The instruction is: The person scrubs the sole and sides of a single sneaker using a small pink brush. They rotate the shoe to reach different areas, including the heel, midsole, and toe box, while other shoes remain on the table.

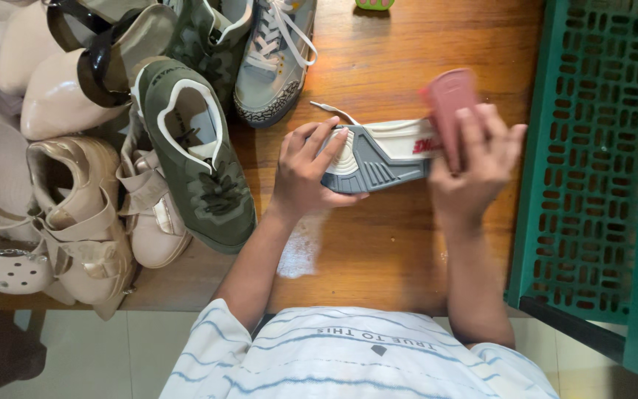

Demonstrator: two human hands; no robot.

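wooden table (407,244), tiled floor (97,347), green crate (599,170)

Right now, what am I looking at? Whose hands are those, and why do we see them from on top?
The camera sits on a person's head and looks down, so you see their own two bare hands. The left hand steadies a white and grey sneaker lying on its side on a wooden table. The right hand holds its other end together with a small pink thing; I cannot tell what that is. On the left is a pile of shoes: a green sneaker, a grey sneaker, and beige shoes. On the right stands a green plastic crate.
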